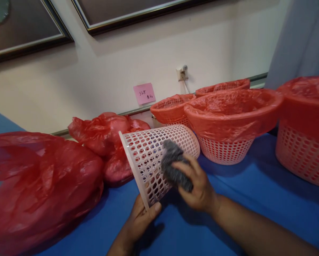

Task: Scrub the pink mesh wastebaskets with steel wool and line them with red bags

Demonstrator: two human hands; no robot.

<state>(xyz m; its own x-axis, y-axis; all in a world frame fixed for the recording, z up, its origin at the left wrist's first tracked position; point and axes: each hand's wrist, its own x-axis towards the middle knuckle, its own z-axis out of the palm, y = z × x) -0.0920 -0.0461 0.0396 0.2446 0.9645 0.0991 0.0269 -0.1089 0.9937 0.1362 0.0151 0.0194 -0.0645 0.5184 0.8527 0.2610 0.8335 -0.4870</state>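
A white perforated plastic wastebasket (159,140) lies tilted on its side over the blue surface, its rim toward the left. My left hand (142,218) grips that rim at the lower edge, thumb outside and the other fingers partly hidden inside. Bunched in my right hand (198,186) is a dark grey cloth (172,163), pressed against the basket's perforated side. My right fingers are closed around the cloth.
Red plastic bags (49,177) bulge at the left. Several baskets lined with red bags (228,117) stand at the right and back. Blue fabric (244,199) covers the surface. A pink note (144,94) and a socket (182,74) are on the wall.
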